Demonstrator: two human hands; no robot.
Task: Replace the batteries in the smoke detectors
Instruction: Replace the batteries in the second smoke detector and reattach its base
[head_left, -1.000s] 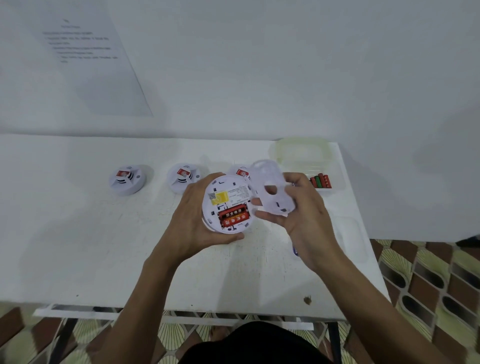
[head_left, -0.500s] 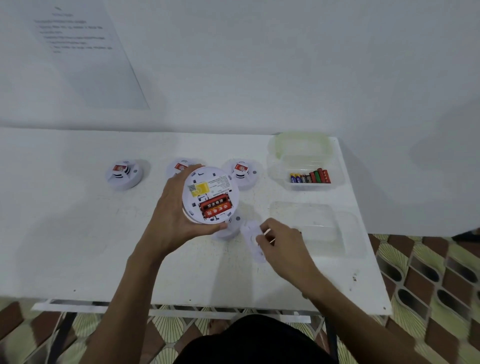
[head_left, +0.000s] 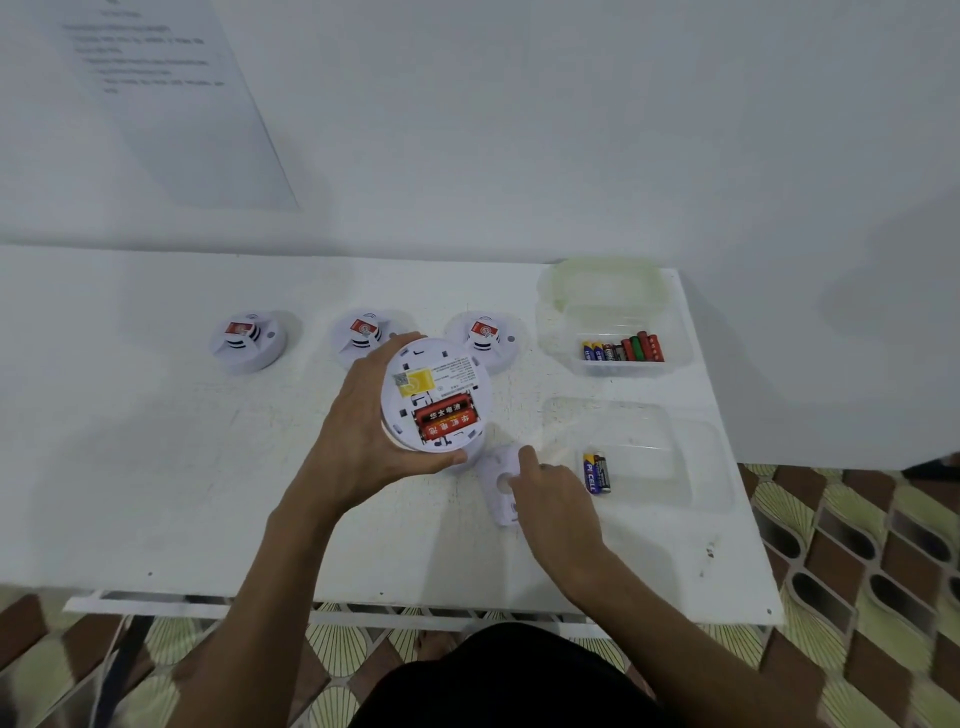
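Note:
My left hand (head_left: 358, 431) grips a round white smoke detector (head_left: 434, 395) above the table, its back turned up. Two red batteries (head_left: 444, 418) sit in its open compartment below a yellow label. The detector's white back plate (head_left: 497, 486) lies flat on the table just below and right of it. My right hand (head_left: 553, 501) rests on that plate's right side with the forefinger stretched over it. Three more white smoke detectors (head_left: 248, 343) (head_left: 363, 338) (head_left: 485, 338) stand in a row behind, face up.
A clear tub (head_left: 670, 358) at the back right holds several blue, black, green and red batteries (head_left: 623, 349). A nearer clear tray (head_left: 675, 467) holds two batteries (head_left: 596, 472). A pale green lid (head_left: 602, 283) lies by the wall. The table's right edge (head_left: 727, 467) is close.
My right hand carried the back plate away from the detector, down to the table, and has laid it flat there. My left hand shifted the detector slightly left.

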